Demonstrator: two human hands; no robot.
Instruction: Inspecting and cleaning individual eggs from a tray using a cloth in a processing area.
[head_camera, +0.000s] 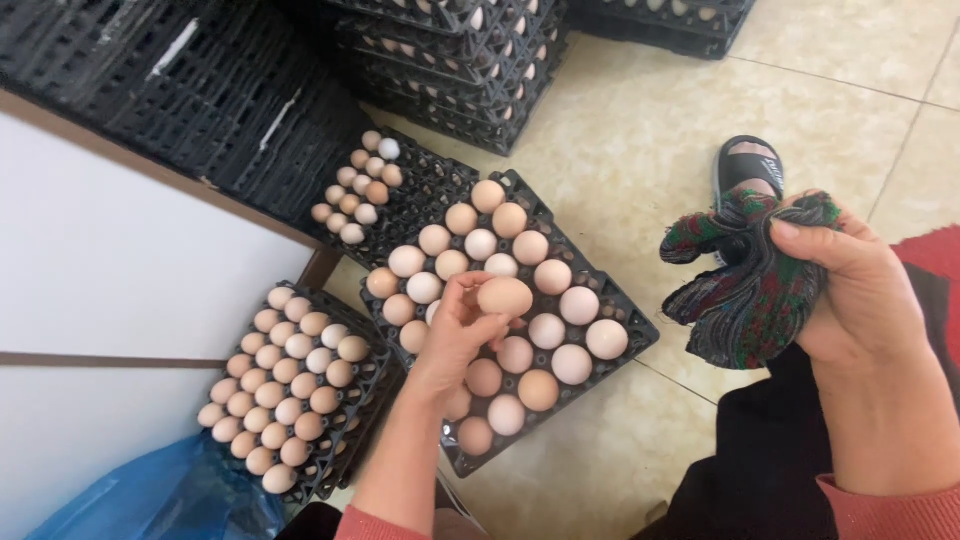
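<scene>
Left hand (455, 335) over middle of black egg tray (628, 312), fingers curled round one brown egg (505, 296), lifted just above filled rows. Right hand (850, 290) off tray's right edge, above tiled floor (640, 150), fingers clamped on crumpled dark striped cloth (750, 290). Second full tray (355, 395) beside left edge, against white cabinet (120, 270). Stacked black trays (450, 80) beyond.

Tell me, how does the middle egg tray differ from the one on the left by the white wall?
The middle tray has empty cups along its edge; the left tray looks nearly full. The left hand lifts an egg over the middle tray; no hand is near the left tray. The middle tray's eggs appear larger, perhaps only because they are closer. Both are black trays on the floor, holding pale and brown eggs.
</scene>
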